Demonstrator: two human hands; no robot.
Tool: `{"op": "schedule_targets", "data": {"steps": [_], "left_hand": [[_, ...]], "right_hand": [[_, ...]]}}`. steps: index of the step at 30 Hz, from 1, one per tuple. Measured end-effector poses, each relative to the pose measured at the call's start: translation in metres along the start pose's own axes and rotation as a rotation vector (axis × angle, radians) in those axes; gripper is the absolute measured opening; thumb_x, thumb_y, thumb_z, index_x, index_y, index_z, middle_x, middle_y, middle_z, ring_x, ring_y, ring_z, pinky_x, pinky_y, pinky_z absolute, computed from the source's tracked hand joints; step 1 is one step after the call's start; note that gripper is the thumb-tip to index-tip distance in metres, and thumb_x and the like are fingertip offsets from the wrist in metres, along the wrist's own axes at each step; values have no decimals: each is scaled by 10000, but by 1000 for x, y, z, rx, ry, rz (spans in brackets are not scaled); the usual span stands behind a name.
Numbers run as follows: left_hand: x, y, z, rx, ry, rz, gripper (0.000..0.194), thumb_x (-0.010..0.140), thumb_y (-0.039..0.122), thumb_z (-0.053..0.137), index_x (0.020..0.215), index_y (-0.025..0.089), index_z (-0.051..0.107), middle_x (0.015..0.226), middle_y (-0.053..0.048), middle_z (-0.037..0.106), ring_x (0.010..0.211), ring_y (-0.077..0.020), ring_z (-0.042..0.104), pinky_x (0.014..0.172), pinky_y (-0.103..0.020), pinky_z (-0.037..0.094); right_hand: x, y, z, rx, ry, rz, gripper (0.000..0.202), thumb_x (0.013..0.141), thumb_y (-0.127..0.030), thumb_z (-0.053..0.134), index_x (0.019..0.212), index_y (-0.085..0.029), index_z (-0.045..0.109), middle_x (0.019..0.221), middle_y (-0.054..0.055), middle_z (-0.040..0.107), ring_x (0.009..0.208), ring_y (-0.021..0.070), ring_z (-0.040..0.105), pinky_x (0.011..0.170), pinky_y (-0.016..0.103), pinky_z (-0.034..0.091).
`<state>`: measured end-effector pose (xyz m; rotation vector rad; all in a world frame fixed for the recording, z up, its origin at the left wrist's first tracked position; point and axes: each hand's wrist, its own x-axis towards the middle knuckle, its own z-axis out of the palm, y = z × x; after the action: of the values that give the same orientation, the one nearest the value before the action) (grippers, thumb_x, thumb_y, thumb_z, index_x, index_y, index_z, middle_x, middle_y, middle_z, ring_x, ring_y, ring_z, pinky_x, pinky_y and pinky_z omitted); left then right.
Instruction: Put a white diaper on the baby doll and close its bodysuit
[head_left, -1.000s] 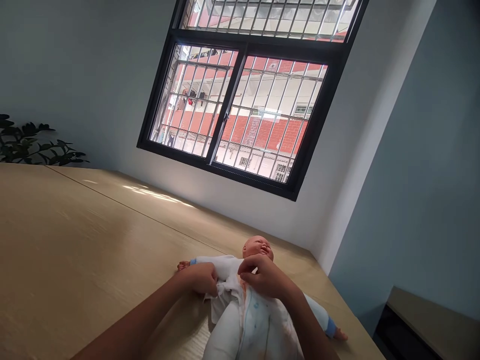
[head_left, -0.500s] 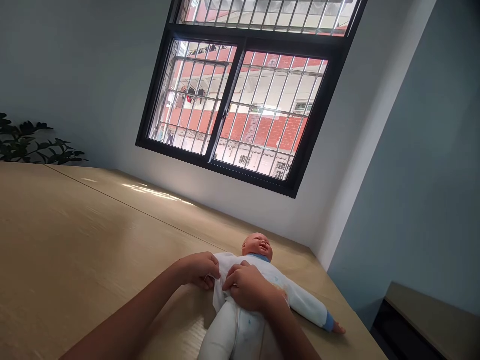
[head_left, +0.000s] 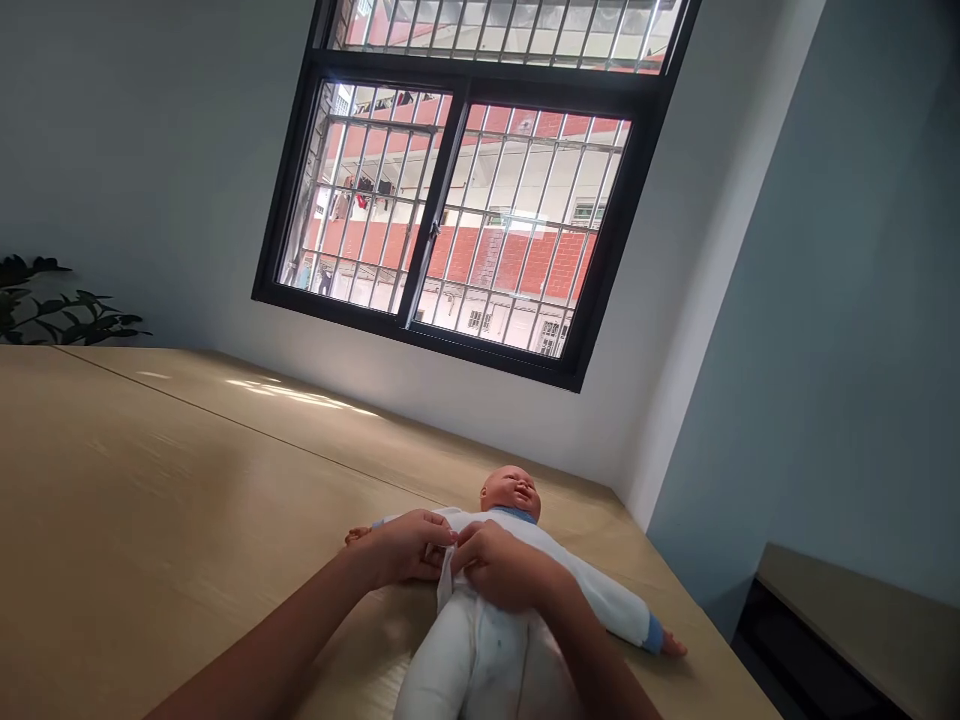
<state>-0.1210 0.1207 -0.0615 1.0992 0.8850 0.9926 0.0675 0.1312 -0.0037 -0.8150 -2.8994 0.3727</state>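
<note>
A baby doll lies on its back on the table, its arms spread. It wears a white baby shirt with blue collar and cuffs, and white pants. My left hand pinches the shirt's edge at the side of the doll's belly. Close beside it, my right hand is closed on the shirt front, fingertips almost meeting those of my left. What lies between the fingertips is too small to make out. The doll's waist is partly hidden behind my hands.
The wooden table reaches to the wall, with a seam across it. A barred window is above. Dark plant leaves show at the far left. Beyond the table's right edge stands a dark cabinet.
My left hand has moved right, drawing the shirt's edge towards my right hand. The doll's hand on the left now shows past my left wrist. The view has shifted slightly.
</note>
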Motion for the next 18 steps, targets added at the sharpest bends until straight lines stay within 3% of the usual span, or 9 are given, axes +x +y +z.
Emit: {"op": "schedule_targets", "data": {"steps": [2, 5, 10, 14, 18], "left_hand": [[0, 2, 1, -9, -16, 11, 311, 640, 334, 799, 738, 160, 560, 689, 3, 609, 649, -118, 579, 721, -288, 525], [-1, 4, 2, 1, 20, 8, 332, 640, 349, 808, 750, 161, 558, 714, -7, 620, 664, -129, 590, 711, -293, 518], [-1, 4, 6, -10, 37, 22, 390, 615, 401, 836, 740, 160, 556, 690, -8, 624, 635, -122, 580, 680, -285, 507], [1, 1, 10, -27, 30, 37, 424, 592, 425, 855, 737, 163, 555, 685, -8, 631, 636, -127, 589, 695, -297, 511], [3, -3, 10, -24, 32, 49, 440, 586, 438, 858, 731, 164, 546, 667, 3, 619, 627, -121, 583, 699, -295, 509]], "right_hand": [[-7, 9, -15, 164, 124, -1, 508, 729, -6, 418, 921, -288, 794, 1125, 13, 689, 1041, 172, 614, 920, 281, 442], [-18, 15, -33, 151, 282, 163, 409, 749, -36, 468, 906, -229, 793, 1058, 44, 707, 1011, 188, 621, 884, 293, 447], [-23, 19, -36, 125, 164, 311, 287, 720, -209, 659, 984, -179, 765, 963, 57, 714, 877, 194, 629, 691, 269, 433], [-16, 25, -24, 109, 164, 328, 349, 664, -287, 734, 996, -181, 749, 983, 50, 712, 900, 194, 618, 684, 258, 401], [-7, 26, -12, 85, 208, 369, 311, 672, -356, 732, 916, -164, 746, 866, 36, 699, 792, 170, 583, 610, 254, 344]]}}
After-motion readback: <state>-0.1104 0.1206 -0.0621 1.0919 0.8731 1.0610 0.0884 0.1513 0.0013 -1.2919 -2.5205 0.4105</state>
